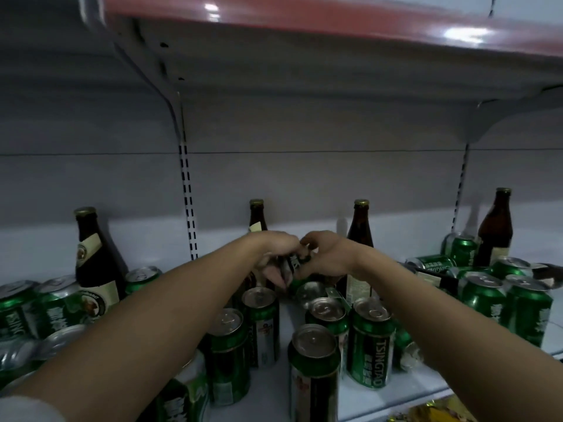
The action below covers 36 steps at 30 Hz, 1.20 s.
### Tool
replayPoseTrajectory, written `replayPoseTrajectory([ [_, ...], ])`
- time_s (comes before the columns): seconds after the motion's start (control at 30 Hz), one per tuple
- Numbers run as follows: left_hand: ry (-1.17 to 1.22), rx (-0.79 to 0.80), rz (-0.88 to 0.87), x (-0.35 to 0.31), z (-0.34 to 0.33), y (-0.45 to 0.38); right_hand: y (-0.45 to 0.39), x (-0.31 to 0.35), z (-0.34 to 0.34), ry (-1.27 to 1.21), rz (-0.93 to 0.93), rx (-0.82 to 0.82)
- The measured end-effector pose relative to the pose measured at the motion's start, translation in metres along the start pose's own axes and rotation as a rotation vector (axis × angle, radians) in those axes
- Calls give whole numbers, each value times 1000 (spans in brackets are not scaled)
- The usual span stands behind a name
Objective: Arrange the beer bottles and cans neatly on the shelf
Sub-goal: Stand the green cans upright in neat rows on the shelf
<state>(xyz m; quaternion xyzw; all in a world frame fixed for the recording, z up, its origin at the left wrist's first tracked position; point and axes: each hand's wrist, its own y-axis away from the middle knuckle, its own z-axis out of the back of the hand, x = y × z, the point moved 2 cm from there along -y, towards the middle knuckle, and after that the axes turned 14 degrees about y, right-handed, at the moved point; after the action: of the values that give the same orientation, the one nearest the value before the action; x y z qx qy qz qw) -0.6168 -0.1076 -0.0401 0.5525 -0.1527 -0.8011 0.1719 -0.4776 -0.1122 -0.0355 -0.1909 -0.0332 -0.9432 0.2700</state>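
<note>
Pale grey metal shelf (396, 400), backed by a grey panel with slotted uprights (187, 202). Standing upright along the back: four brown beer bottles, far left with a cream label (91, 257), centre-left (256, 217), centre-right (361, 236), far right (495, 229). Crowded in front: green Tsingtao cans, mostly upright, one near the middle with its name readable (370, 351), another at the front edge (313, 370), a taller can beside them (262, 324). Grouped at the left end, more green cans (18, 309), some silver tops tipped over. On the right, an upright pair (505, 306), with one can lying on its side behind (432, 263).
</note>
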Motion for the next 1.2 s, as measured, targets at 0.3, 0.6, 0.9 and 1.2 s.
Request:
replayPoseTrajectory([
  [0.3,718,123,-219,-18,26,122,64,51,23,-275,287,-491],
  [0.6,502,55,-444,40,26,225,157,97,17,-571,330,-772],
  [0.9,127,-151,-973,94,-68,244,244,70,3,-581,94,-816],
  [1.2,115,-470,-959,145,-160,181,234,-8,-53,-432,-63,-750],
])
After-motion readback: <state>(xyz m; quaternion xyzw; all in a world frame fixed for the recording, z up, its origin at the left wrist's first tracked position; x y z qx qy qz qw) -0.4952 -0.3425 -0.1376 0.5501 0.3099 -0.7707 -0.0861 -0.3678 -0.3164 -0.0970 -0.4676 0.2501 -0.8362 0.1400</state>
